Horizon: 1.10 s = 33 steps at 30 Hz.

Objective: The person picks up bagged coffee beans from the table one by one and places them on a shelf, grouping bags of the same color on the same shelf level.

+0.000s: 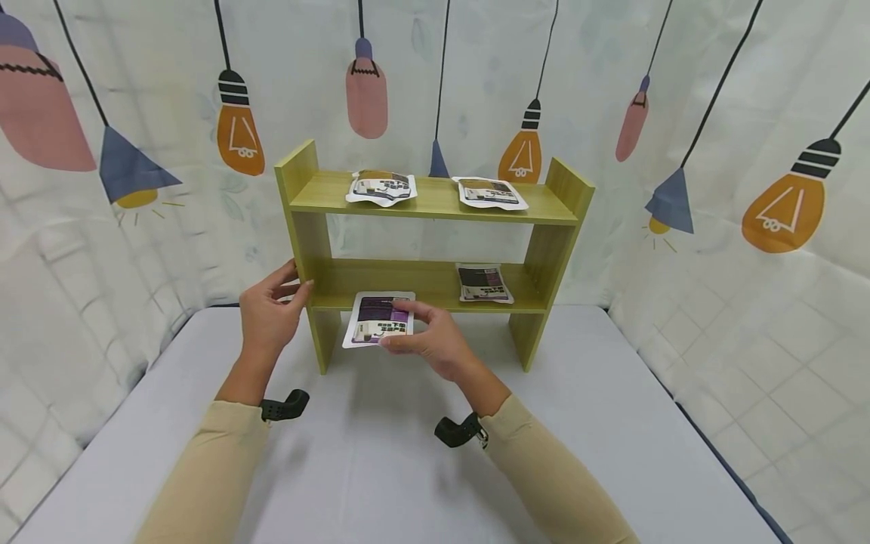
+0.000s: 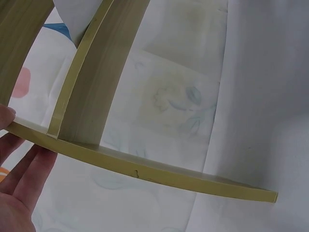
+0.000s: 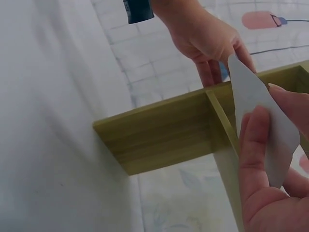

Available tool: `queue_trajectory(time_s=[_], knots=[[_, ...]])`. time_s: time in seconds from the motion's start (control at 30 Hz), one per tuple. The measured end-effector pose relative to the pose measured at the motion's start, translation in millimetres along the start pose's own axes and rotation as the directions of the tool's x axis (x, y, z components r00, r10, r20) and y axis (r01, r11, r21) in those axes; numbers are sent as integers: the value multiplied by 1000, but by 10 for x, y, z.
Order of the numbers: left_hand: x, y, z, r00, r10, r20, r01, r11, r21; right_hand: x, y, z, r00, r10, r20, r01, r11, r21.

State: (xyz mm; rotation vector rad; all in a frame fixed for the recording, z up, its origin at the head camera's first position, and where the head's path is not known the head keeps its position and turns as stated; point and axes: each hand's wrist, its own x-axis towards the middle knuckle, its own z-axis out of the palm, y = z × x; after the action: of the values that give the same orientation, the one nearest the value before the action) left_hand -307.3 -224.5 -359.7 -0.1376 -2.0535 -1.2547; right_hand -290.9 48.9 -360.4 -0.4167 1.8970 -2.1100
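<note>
My right hand (image 1: 438, 344) pinches a flat white pouch with a purple and black printed label (image 1: 372, 317), thumb at its near edge and fingers over its right side. The pouch is in front of the left part of the lower board of a small yellow-green wooden shelf (image 1: 421, 281). In the right wrist view the plain white back of the pouch faces the camera. At the shelf's left side panel (image 2: 159, 179), my left hand (image 1: 268, 310) grips the edge between thumb and fingers.
Another pouch (image 1: 484, 283) lies at the right of the lower board. On the top board lie two more pouches, one left (image 1: 382, 187) and one right (image 1: 489, 193). The shelf stands on a white-covered table (image 1: 381, 468), with a lamp-patterned curtain (image 1: 299, 91) behind.
</note>
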Motion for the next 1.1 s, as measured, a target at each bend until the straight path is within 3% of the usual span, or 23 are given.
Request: queue_trajectory(time_s=[0.33,0.7,1.1], knots=[[6,-15,-4,1000,-12,2,12,1000,11,-10,-60,21,1000,4,7,-3,991,-137],[-2,3,-1,1000,-8,4,8,1000,14,29,-79,27,999,-30,-20,25,980,-199],[-9,5,-9,1000,4,5,-4,1000,-3,126,-68,34,998,-50,-41,41,981,-187]])
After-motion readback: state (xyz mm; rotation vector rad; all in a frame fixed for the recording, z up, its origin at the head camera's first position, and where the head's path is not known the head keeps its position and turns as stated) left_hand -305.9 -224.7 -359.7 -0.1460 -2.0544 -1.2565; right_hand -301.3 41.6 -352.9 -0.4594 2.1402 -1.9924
